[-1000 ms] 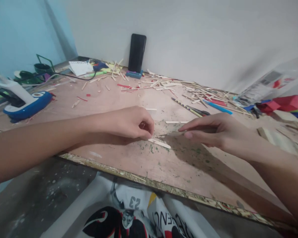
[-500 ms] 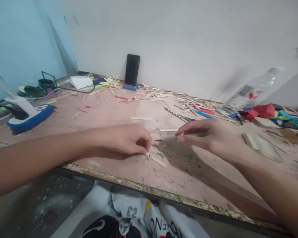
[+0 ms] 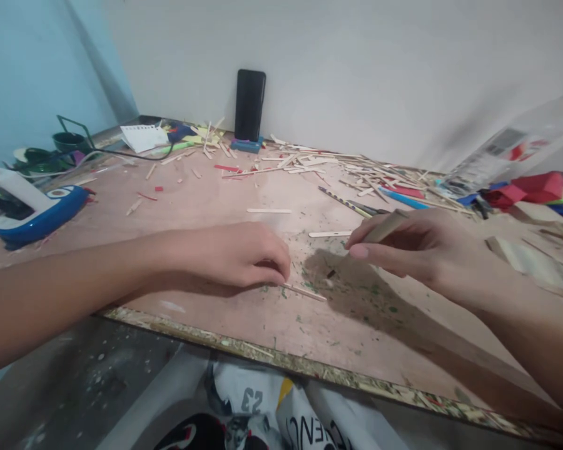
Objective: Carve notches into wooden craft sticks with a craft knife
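Observation:
A pale wooden craft stick (image 3: 306, 292) lies low over the table with its near end pinched in my left hand (image 3: 244, 255). It appears narrow, as if turned on its edge, and points right. My right hand (image 3: 417, 247) is closed around a slim knife-like tool (image 3: 387, 226) with a flat brownish handle. A small dark piece, perhaps its tip, shows below the fingers; blur hides the link. Behind the hands lie two more craft sticks, one in the middle (image 3: 269, 210) and one (image 3: 329, 234) near my right fingertips. Green specks are scattered under my right hand.
A phone (image 3: 250, 105) leans upright against the wall. Piled sticks (image 3: 309, 164) spread along the back. At left sits a blue power strip (image 3: 40, 215) with cables; at right, a plastic bottle (image 3: 511, 150), red scraps and a wooden block (image 3: 532, 262). The table edge (image 3: 244, 347) runs in front.
The craft stick in my left hand has turned from its flat face to a narrow edge. My right hand has tilted, and the tool's handle now shows above it. The view has shifted slightly.

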The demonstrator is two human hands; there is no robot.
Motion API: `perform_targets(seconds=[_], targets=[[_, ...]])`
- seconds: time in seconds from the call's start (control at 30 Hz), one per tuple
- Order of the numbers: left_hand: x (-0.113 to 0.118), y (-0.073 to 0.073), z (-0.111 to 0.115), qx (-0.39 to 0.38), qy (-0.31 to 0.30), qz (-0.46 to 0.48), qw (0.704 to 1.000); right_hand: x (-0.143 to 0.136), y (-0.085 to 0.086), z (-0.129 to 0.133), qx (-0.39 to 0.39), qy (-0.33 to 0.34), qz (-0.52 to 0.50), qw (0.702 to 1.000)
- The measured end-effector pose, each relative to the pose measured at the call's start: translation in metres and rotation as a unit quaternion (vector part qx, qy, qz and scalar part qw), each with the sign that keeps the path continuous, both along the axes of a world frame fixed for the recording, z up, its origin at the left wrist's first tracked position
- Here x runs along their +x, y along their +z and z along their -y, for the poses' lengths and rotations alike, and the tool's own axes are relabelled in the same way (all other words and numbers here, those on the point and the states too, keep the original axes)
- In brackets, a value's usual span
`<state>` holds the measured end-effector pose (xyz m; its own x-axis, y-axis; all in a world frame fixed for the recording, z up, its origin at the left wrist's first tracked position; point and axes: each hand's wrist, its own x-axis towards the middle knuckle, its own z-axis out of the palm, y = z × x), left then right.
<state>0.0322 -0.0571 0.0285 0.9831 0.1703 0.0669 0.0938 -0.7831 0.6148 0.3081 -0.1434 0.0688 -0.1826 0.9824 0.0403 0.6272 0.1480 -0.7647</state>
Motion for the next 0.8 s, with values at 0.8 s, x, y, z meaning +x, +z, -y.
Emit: perform_targets(seconds=[0.8], targets=[[0.001, -0.006, -0.001, -0.029, 0.015, -0.006, 0.999, -0.012, -0.01, 0.012, -0.036, 0.117, 0.013, 0.992]])
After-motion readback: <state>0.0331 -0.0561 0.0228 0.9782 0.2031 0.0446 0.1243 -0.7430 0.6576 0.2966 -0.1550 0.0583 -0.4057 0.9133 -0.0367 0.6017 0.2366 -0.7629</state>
